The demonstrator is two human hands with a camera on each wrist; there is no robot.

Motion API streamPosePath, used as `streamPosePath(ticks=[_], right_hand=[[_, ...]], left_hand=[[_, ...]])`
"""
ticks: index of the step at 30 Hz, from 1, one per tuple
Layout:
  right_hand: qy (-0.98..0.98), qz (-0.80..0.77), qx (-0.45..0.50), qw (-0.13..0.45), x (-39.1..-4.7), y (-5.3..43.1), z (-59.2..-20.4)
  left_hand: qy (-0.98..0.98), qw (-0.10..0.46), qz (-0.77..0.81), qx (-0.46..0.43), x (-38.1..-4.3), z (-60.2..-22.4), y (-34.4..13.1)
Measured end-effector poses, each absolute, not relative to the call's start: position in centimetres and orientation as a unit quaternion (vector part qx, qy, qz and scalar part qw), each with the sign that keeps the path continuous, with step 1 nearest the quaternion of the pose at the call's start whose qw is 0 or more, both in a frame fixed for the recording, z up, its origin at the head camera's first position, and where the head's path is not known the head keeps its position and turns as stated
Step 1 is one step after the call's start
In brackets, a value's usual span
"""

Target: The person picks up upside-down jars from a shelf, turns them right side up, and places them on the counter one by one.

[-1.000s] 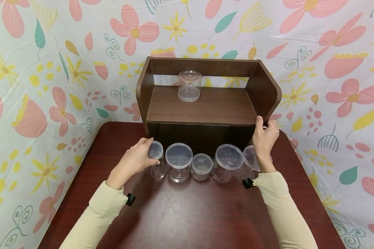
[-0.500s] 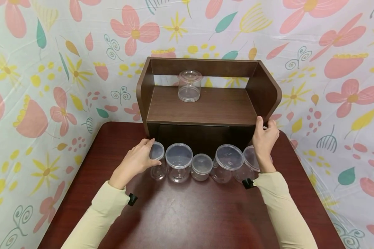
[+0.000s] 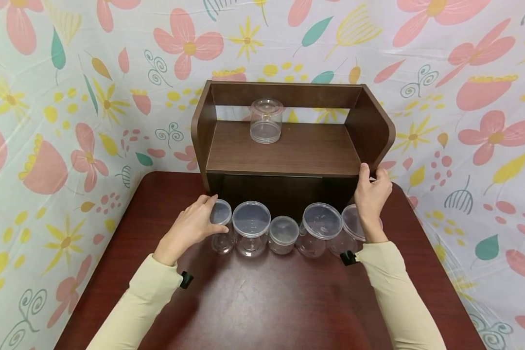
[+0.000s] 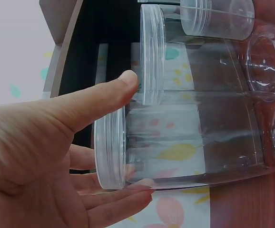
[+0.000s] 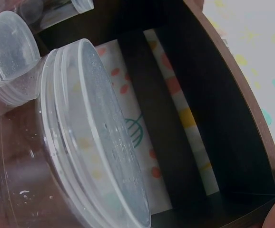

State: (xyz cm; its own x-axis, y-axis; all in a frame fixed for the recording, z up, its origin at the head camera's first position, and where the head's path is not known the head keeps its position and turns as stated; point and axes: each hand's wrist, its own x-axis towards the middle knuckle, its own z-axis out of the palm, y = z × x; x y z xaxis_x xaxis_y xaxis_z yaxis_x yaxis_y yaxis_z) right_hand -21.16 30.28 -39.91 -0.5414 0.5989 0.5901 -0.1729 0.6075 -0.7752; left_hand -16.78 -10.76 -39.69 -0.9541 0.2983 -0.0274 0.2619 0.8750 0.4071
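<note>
My left hand point(image 3: 190, 223) holds the leftmost clear plastic jar point(image 3: 221, 213) near its lid. In the left wrist view, the thumb lies by the lid point(image 4: 110, 152) on one side and the fingers reach round the other. To its right in the row stand a wide jar point(image 3: 251, 219), a small short jar point(image 3: 283, 231), another wide jar point(image 3: 322, 221) and a jar point(image 3: 351, 221) partly hidden by the right arm. My right hand point(image 3: 373, 192) grips the dark brown shelf unit point(image 3: 288, 155) at its front right corner; only a bit of it shows in the right wrist view.
A clear lidded jar point(image 3: 266, 125) stands on the upper board of the shelf. Below that board is a dark open space behind the row of jars. The reddish-brown table point(image 3: 253, 301) stretches in front, and a flower-patterned cloth point(image 3: 127, 87) hangs behind and at the sides.
My left hand has shifted slightly to the right, with the leftmost jar's top moving nearer the wide jar. The right hand and the shelf have stayed in place.
</note>
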Motion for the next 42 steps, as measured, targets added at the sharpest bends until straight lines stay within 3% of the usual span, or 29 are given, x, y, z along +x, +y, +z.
streamPosePath(ticks=[10, 24, 33, 42], right_hand=[[-0.769, 0.427, -0.139, 0.454, -21.2, 30.3, -39.9], [-0.770, 0.427, -0.142, 0.453, -21.1, 30.2, -39.7], [-0.767, 0.426, -0.136, 0.460, -21.2, 30.5, -39.9], [-0.773, 0.423, -0.135, 0.454, -21.2, 30.4, -39.9]], left_hand=[[0.971, 0.023, 0.198, 0.135, -16.4, -39.2, -10.6], [0.943, -0.048, 0.295, 0.147, -16.2, -32.4, -9.2], [0.896, -0.057, 0.402, 0.179, -19.4, -29.0, -7.3], [0.894, -0.052, 0.413, 0.165, -23.5, -26.8, -4.8]])
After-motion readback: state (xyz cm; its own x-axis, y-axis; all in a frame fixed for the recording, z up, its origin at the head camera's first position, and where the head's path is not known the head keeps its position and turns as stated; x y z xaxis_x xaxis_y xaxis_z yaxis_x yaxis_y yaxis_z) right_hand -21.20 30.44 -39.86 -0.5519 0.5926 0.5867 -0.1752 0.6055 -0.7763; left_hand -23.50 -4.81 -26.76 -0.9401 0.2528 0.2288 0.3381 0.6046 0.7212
